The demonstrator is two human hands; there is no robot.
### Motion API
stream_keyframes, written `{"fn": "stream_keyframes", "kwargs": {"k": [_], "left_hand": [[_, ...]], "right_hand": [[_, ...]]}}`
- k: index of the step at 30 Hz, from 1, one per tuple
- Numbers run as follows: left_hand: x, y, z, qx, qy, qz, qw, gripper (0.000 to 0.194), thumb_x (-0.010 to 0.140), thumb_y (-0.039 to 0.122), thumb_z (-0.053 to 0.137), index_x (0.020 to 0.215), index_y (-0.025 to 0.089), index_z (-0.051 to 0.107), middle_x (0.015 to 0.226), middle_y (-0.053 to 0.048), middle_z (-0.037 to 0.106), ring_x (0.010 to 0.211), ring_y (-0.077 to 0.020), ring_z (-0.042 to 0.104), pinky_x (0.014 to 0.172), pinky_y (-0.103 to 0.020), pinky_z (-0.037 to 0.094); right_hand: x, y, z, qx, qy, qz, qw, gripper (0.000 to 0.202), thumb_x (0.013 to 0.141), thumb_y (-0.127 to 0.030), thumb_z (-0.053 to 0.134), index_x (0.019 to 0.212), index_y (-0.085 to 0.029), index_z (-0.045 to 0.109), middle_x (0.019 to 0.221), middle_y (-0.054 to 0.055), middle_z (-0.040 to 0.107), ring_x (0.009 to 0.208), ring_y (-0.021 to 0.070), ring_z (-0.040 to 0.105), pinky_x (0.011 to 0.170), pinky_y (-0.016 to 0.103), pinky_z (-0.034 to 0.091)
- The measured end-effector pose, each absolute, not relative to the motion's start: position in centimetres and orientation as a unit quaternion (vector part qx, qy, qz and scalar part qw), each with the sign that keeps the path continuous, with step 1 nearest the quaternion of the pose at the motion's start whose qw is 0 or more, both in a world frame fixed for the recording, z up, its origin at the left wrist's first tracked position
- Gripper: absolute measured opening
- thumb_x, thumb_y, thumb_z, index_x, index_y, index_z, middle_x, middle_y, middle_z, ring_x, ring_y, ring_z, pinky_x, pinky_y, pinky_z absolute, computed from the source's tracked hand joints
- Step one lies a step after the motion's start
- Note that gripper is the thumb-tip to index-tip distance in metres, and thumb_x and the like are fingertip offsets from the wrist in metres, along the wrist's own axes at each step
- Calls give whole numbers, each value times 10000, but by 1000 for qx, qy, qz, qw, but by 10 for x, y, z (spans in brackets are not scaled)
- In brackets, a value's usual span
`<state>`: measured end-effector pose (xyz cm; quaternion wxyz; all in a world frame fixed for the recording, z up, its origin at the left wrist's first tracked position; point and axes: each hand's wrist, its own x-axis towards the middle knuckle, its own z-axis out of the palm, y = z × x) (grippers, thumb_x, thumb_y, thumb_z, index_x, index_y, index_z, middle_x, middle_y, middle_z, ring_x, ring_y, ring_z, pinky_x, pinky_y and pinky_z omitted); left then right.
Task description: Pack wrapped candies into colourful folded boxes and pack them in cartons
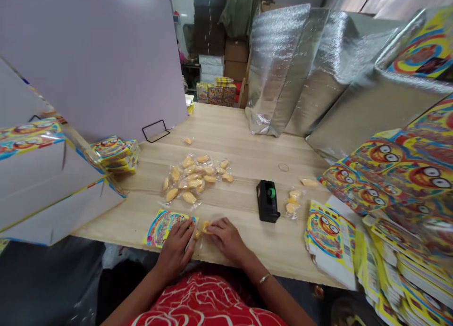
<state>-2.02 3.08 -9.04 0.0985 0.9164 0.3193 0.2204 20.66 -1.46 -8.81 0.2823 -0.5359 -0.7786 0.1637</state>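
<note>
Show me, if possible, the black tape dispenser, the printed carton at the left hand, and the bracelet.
Black tape dispenser (268,208), head view: on its body.
Printed carton (162,227), head view: on its top face.
Bracelet (264,278), head view: on its band.

the packet heap (194,177) lies on the table (244,142), left of the tape dispenser (266,205).

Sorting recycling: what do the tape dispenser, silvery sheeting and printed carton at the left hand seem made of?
Tape dispenser: probably satin black plastic, moulded-looking. Silvery sheeting: likely foil-faced film, glossy, crinkled. Printed carton: probably card, straight-edged, brightly printed; finish unclear.
</note>
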Motion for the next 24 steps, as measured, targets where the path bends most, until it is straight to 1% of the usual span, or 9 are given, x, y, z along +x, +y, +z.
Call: {"fn": "stream_keyframes", "kwargs": {"k": [4,7,12,14,16,18,20,22,24], "left_hand": [[-21,31,-91,915,321,220,106,460,888,230,446,1334,133,504,1400,-152,503,1315,-289,409,1099,-486,340],[-21,30,-90,915,324,215,111,459,896,212,419,1342,137,492,1401,-144,500,1320,-279,401,1106,-488,329],[-21,32,-90,918,318,207,119,460,903,204,407,1351,134,481,1402,-151,496,1326,-275,393,1108,-486,319],[-21,33,-89,916,321,212,114,448,911,203,395,1347,154,486,1402,-139,497,1329,-268,390,1110,-485,314],[-21,33,-88,915,322,215,110,445,908,207,406,1342,157,492,1403,-134,496,1330,-268,389,1113,-482,311],[-21,33,-86,916,320,213,111,454,901,207,418,1346,142,488,1401,-141,495,1326,-273,391,1112,-479,314],[-21,32,-87,916,322,213,112,462,899,205,421,1349,124,485,1393,-154,498,1316,-280,396,1105,-482,322],[-20,32,-88,913,328,215,113,447,900,210,425,1332,131,508,1384,-154,506,1302,-285,407,1093,-486,335],[-18,32,-89,908,339,217,115,422,899,218,434,1302,154,542,1372,-147,516,1274,-285,431,1075,-490,354]], "right_hand": [[196,-29,-89,-492,-817,146,262,260,935,-166,470,1111,-191,659,1031,78,662,938,201,533,881,344,456],[194,-34,-95,-479,-828,129,260,261,949,-175,453,1121,-188,649,1051,81,658,946,206,528,887,343,457],[172,-10,-104,-513,-795,135,294,246,957,-205,457,1102,-180,655,1046,88,664,957,218,545,900,368,473],[165,-4,-101,-539,-759,157,330,248,953,-231,474,1130,-174,639,1109,92,650,1024,216,544,937,368,474],[168,-11,-97,-549,-742,169,346,316,930,-268,517,1216,-154,587,1259,114,584,1168,227,494,1023,391,431],[178,-26,-93,-536,-767,168,311,449,905,-317,552,1314,-135,514,1401,137,477,1315,258,380,1102,432,349],[186,-40,-91,-503,-813,170,239,555,905,-394,549,1387,-139,444,1485,142,387,1390,287,280,1130,467,290],[186,-42,-90,-470,-847,176,176,637,915,-470,516,1439,-140,369,1524,147,329,1414,298,237,1124,486,280],[177,-31,-90,-448,-866,169,143,614,930,-475,485,1438,-151,370,1537,145,302,1423,296,213,1124,511,253]]}}
